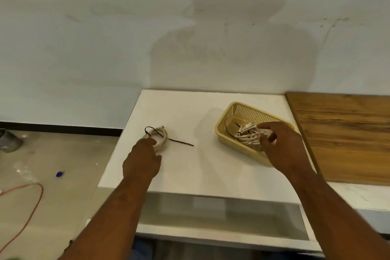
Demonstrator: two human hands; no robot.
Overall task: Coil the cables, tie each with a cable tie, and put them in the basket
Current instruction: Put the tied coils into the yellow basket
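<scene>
1. At the left hand [143,160], the fingers are being laid on the near side of the coiled cable [160,136]. The fingertips are being hidden by the knuckles, so a closed grip cannot be told. The coil is probably being taken up for transfer.
2. At the right hand [280,145], thumb and forefinger are being held curved and apart over a second bundle [248,136]. Whether it is being pinched cannot be told.
3. The coiled cable is being held together by a black cable tie [181,143]. It is lying near the left edge of the counter [200,164].
4. The second bundle, also tied, is being contained in the basket [242,105], near the counter's right edge.
5. The white counter is being bordered on the right by a wooden board [341,133] and behind by a pale wall [105,48]. An orange cord [35,198] is lying on the floor [52,154] to the left.
</scene>
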